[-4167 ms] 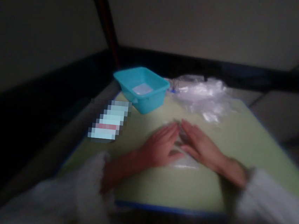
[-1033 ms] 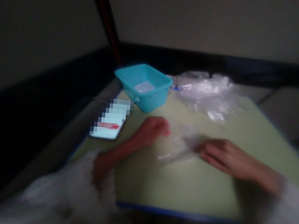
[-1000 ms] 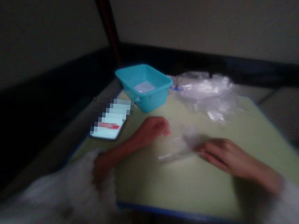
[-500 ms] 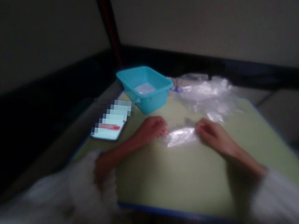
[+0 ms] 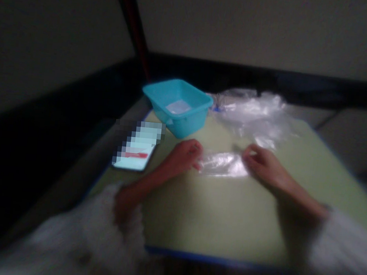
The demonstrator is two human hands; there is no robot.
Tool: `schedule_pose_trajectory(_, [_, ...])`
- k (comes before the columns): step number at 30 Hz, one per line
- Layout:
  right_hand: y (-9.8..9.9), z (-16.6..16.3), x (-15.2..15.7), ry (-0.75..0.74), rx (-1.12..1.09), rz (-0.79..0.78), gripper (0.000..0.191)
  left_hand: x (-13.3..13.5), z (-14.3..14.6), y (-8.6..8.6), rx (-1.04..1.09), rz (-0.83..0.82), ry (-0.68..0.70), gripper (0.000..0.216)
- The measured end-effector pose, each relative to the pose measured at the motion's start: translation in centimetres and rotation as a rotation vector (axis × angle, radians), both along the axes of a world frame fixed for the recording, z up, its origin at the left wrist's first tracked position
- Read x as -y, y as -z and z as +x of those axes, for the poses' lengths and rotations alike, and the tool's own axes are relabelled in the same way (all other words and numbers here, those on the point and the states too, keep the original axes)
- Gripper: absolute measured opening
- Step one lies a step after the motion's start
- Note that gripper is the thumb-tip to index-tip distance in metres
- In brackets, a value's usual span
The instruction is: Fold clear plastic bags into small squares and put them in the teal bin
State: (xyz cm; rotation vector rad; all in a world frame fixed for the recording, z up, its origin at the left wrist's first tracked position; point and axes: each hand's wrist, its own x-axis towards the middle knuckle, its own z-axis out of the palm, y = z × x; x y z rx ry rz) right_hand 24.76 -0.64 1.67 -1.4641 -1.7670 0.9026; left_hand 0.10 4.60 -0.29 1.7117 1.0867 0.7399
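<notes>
A clear plastic bag (image 5: 223,164) is stretched flat between my two hands, just above or on the yellow-green tabletop (image 5: 214,218). My left hand (image 5: 186,153) pinches its left end with the fingers closed. At the other end my right hand (image 5: 259,160) is closed on the bag, thumb and forefinger together. The picture is dim and slightly blurred, so I cannot tell whether anything is inside the bag.
Beyond my left hand stands a turquoise plastic basket (image 5: 188,123) with a whitish piece (image 5: 178,107) in it. A lit phone (image 5: 132,162) lies at the table's left edge. Crumpled clear plastic bags (image 5: 257,114) are heaped at the back right.
The bag between my hands now lies straighter and wider, where before it was bunched and slanted. My left hand has shifted slightly left; both hands still grip the bag.
</notes>
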Motion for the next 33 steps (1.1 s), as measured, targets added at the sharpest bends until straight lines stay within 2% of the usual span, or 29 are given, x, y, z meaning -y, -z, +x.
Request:
schedule_pose_trajectory(11, [0.3, 0.2, 0.2, 0.035, -0.026, -0.001, 0.018, 0.3, -0.3, -0.4, -0.13, 0.184, -0.043, 0.006])
schedule_pose_trajectory(22, [0.9, 0.1, -0.1, 0.107, -0.108, -0.034, 0.02, 0.5, -0.2, -0.7, -0.178, 0.205, -0.043, 0.008])
schedule_pose_trajectory(28, [0.9, -0.3, -0.2, 0.021, -0.143, 0.035, 0.037, 0.3, 0.7, -1.1, -0.183, 0.374, -0.13, 0.011])
schedule_pose_trajectory(30, [0.8, -0.3, -0.2, 0.006, -0.131, 0.081, 0.041, -0.2, 1.3, -1.3, -0.085, 0.379, -0.066, 0.016])
schedule_pose_trajectory(33, [0.8, -0.1, -0.1, -0.042, -0.144, 0.107, 0.045, -1.5, 2.5, -1.5, 0.105, 0.295, 0.126, 0.018])
